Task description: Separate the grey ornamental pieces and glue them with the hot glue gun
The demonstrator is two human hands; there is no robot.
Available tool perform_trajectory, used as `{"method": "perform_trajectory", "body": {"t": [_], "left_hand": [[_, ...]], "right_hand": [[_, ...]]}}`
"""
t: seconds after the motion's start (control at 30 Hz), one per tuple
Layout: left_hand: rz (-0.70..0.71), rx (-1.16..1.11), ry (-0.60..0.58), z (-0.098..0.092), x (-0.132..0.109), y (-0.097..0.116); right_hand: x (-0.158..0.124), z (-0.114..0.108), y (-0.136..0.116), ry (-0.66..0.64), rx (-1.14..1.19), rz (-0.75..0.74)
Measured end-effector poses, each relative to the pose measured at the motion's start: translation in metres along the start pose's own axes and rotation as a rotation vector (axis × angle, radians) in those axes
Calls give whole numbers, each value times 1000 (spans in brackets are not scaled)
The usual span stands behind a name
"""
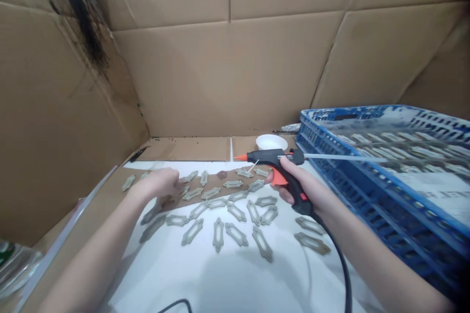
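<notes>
My right hand (pixel 297 181) grips a black and orange hot glue gun (pixel 270 158), its orange nozzle pointing left. A long whitish glue stick (pixel 345 158) sticks out of the gun's back end. My left hand (pixel 163 185) is low over the left side of the work surface, fingers curled down and closed among small greyish-green frames; whatever they hold is hidden. Many such frames, elongated with an open middle and pointed ends, lie scattered, such as one frame (pixel 218 234) in the centre. A thin white stick (pixel 253 166) rests by a frame under the gun.
A blue plastic crate (pixel 323 156) with rows of similar frames stands at the right. A white bowl (pixel 271 142) sits behind the gun. Cardboard walls (pixel 220 78) enclose the back and left. The gun's black cord (pixel 343 264) runs toward the front. White sheeting (pixel 176 274) covers part of the surface.
</notes>
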State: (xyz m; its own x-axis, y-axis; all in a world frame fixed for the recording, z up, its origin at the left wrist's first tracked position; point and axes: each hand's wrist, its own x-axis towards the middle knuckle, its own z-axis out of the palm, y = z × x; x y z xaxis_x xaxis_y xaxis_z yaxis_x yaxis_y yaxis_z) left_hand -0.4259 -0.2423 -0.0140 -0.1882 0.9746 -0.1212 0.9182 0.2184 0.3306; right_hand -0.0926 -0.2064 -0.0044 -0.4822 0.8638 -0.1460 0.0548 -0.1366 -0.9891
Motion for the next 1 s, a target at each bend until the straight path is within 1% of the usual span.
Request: {"method": "perform_trajectory", "body": {"t": [0.1,0.2,0.3,0.4,0.5,0.57,0.63,0.73,0.8,0.87,0.93,1.0], "left_hand": [[44,169,-89,18,-2,18],[59,273,-121,24,1,21],[47,302,-155,22,4,16],[54,265,-161,13,4,13],[94,192,-156,2,0,19],[141,80,-172,-2,-6,30],[178,-155,-183,-2,-14,44],[157,-573,-151,4,-29,69],[132,-734,-153,8,-37,81],[114,-820,-144,11,-44,89],[109,-854,-108,12,-50,92],[118,-854,-74,11,-55,94]], "right_hand": [[2,-1,-3,-52,115,21],[1,0,-6,-73,150,51],[1,1,-7,-73,155,60],[1,1,-6,-84,143,53],[1,3,-5,-76,109,27],[0,5,-3,-53,67,-20],[-4,8,-2,-12,-9,-95],[-11,13,2,87,-209,-195],[-15,15,4,136,-386,-242],[-18,17,5,174,-564,-328],[-19,18,7,195,-703,-479],[-19,21,8,182,-793,-645]]}}
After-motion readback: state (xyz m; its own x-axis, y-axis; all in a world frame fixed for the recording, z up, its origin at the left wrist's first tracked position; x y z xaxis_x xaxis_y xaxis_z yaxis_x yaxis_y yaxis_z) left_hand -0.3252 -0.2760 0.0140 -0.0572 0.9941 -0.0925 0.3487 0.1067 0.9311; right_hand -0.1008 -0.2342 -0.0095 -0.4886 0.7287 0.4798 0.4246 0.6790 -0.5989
